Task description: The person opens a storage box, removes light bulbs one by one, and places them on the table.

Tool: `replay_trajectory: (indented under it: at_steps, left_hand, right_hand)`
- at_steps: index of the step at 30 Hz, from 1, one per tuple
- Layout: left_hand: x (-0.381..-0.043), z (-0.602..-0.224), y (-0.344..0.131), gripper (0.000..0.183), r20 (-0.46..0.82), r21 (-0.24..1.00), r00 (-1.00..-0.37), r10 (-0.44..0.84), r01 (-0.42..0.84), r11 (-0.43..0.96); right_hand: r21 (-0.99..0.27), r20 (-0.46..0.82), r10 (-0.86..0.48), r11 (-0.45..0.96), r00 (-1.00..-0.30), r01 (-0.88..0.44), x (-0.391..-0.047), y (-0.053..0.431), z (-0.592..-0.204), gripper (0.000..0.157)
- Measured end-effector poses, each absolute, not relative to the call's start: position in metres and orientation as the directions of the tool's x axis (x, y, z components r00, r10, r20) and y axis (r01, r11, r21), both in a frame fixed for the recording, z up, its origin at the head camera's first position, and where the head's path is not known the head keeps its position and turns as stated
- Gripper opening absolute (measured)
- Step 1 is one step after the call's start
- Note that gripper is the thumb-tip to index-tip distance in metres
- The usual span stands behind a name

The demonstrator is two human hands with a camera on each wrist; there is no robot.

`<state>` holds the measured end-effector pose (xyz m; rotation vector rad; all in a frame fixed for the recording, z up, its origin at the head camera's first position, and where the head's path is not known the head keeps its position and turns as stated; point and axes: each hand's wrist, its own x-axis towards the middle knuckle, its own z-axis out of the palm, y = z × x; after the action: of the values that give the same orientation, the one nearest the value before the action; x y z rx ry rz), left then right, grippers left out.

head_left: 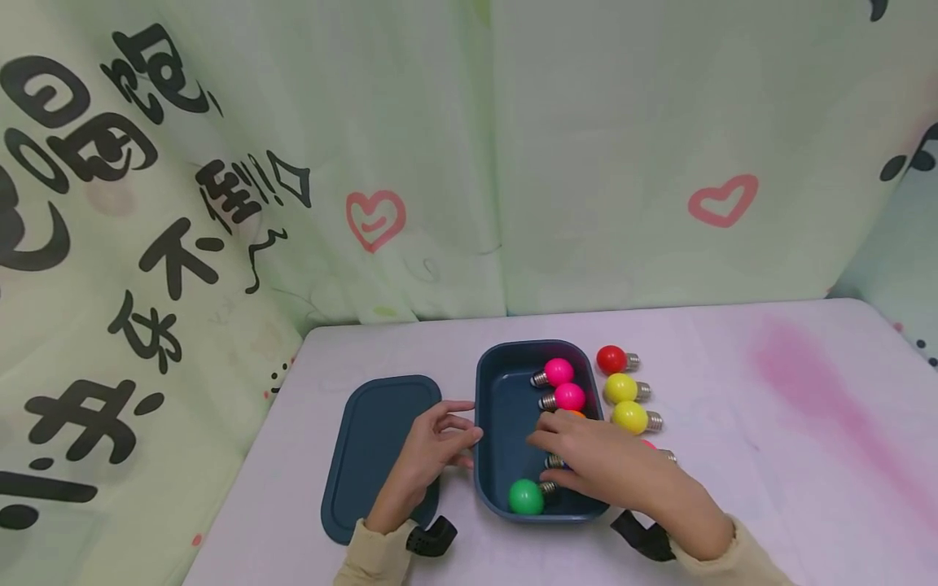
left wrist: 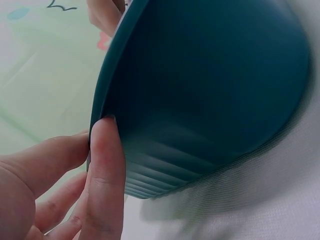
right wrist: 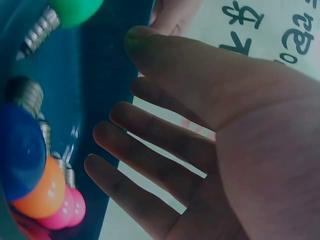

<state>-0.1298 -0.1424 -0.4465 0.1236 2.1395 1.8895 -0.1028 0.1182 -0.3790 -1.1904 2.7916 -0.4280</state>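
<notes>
My left hand (head_left: pixel 437 439) holds the left rim of a dark blue plastic box (head_left: pixel 501 439); in the left wrist view, fingertips (left wrist: pixel 104 145) lie on both sides of the rim. My right hand (head_left: pixel 601 456) hovers over the box's right side, its fingers (right wrist: pixel 150 165) spread and holding nothing. Inside the box lie light bulbs with metal screw bases: a green bulb (head_left: pixel 526 497) near the front, a blue bulb (right wrist: pixel 22 150), an orange bulb (right wrist: pixel 42 192) and two pink bulbs, one pink bulb (head_left: pixel 559 372) at the back. The right hand hides some in the head view.
Right of the box stand in a row a red bulb (head_left: pixel 611 359), a yellow bulb (head_left: pixel 620 388), another yellow bulb (head_left: pixel 629 417) and a partly hidden pink bulb (head_left: pixel 665 454). A blue lid (head_left: pixel 388 431) lies flat to the left. A printed curtain (head_left: pixel 586 163) hangs behind the table.
</notes>
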Motion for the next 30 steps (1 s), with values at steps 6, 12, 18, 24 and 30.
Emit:
replay_trajectory:
  at_steps: [6,12,18,24,30]
  left_hand:
    - [-0.129,-0.446,-0.143,0.050,-0.150,0.983,-0.956,0.252,-0.117,0.140]
    - [-0.130,-0.446,-0.143,0.050,-0.150,0.984,-0.955,0.255,-0.118,0.136]
    - [-0.130,-0.446,-0.143,0.050,-0.155,0.984,-0.954,0.257,-0.125,0.130]
    - [-0.131,-0.446,-0.144,0.051,-0.163,0.983,-0.952,0.258,-0.135,0.125]
    - [-0.131,-0.446,-0.143,0.051,-0.160,0.984,-0.951,0.266,-0.132,0.119]
  right_hand:
    - [-0.254,0.027,-0.751,0.633,-0.660,-0.731,-0.103,0.108,-0.383,0.044]
    - [-0.262,-0.018,-0.760,0.631,-0.650,-0.731,-0.103,0.099,-0.389,0.040]
    - [-0.275,-0.038,-0.773,0.618,-0.634,-0.737,-0.102,0.095,-0.394,0.037]
    - [-0.277,-0.041,-0.782,0.607,-0.622,-0.745,-0.102,0.092,-0.397,0.034]
    - [-0.296,-0.093,-0.772,0.624,-0.629,-0.723,-0.102,0.090,-0.401,0.034]
